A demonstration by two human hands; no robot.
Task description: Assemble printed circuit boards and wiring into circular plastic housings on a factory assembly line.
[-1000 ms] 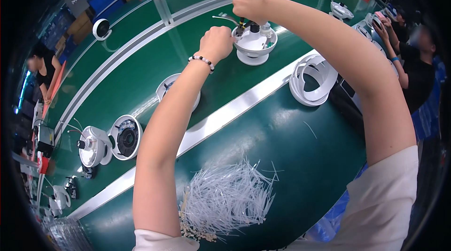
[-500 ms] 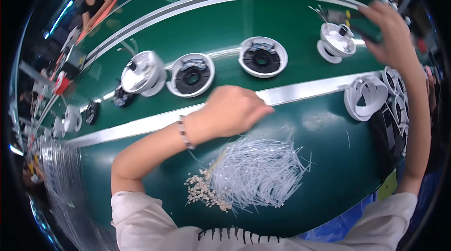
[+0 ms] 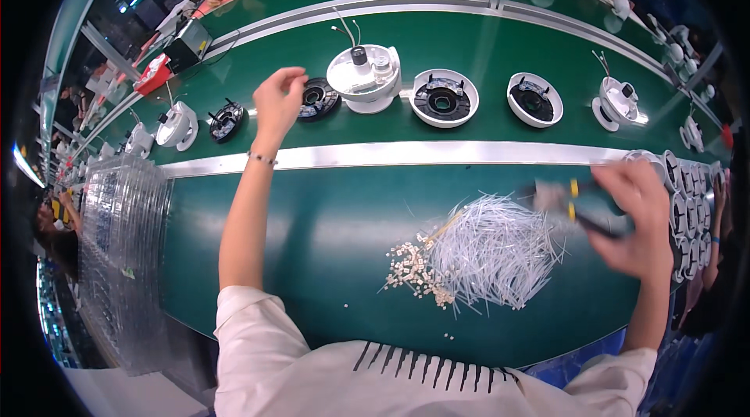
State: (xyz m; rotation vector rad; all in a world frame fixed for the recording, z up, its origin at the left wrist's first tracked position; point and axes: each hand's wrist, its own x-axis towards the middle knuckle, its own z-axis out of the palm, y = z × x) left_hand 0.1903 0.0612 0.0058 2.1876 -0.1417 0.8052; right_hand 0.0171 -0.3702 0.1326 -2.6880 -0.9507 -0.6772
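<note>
My left hand (image 3: pixel 280 105) reaches over the green conveyor, its fingers partly curled and the thumb apart, with nothing visible in it. Beside its fingertips lies a black round part (image 3: pixel 319 101). A white round housing (image 3: pixel 366 77) with a black cylinder and upright wires stands just to the right of that. At the right, my right hand (image 3: pixel 637 218) is closed round black-and-yellow-handled pliers (image 3: pixel 587 218), blurred by motion. The plier jaws are near the right side of a heap of thin clear plastic strips (image 3: pixel 496 257). Small beige pieces (image 3: pixel 418 272) are scattered along the heap's left side.
White rings with black inserts (image 3: pixel 444 101) and other housings (image 3: pixel 621 101) line the conveyor. A metal rail (image 3: pixel 375 155) separates it from my bench. Stacked clear trays (image 3: pixel 125 253) stand left; white round parts (image 3: pixel 683 214) are stacked right. Other people sit across the line.
My view has turned left. My left hand has moved from above the strips to the black part on the conveyor. My right hand with the pliers has come down from the conveyor toward the strips.
</note>
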